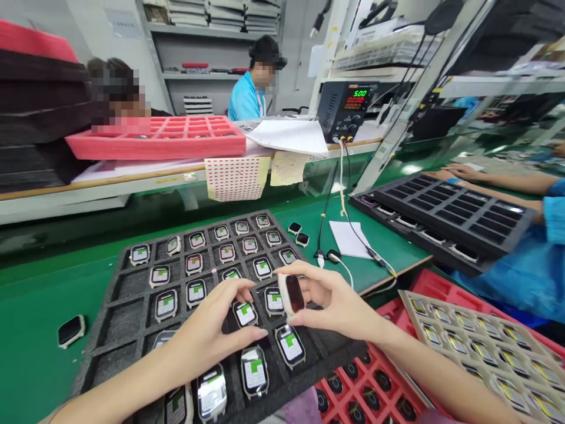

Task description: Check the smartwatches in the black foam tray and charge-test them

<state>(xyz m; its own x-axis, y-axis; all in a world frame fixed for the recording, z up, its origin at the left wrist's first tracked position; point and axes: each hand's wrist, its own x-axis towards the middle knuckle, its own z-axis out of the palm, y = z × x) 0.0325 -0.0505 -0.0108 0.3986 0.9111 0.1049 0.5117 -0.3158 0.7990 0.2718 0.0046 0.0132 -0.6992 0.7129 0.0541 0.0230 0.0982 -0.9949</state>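
Observation:
Between the thumb and fingers of my right hand is a smartwatch case, raised on edge over the tray with its dark face turned to the right. My left hand hovers low over the tray with thumb and fingers apart. In the gap between them sits another watch case with a lit white and green screen; whether I touch it I cannot tell. The dark foam tray holds many such strapless watch cases, mostly lit, in its compartments. Several compartments on its left side hold nothing.
A loose watch lies left of the tray; two small ones lie behind it. Cables run from a power supply past white paper. Red trays stand low right. A co-worker's arms reach over black trays.

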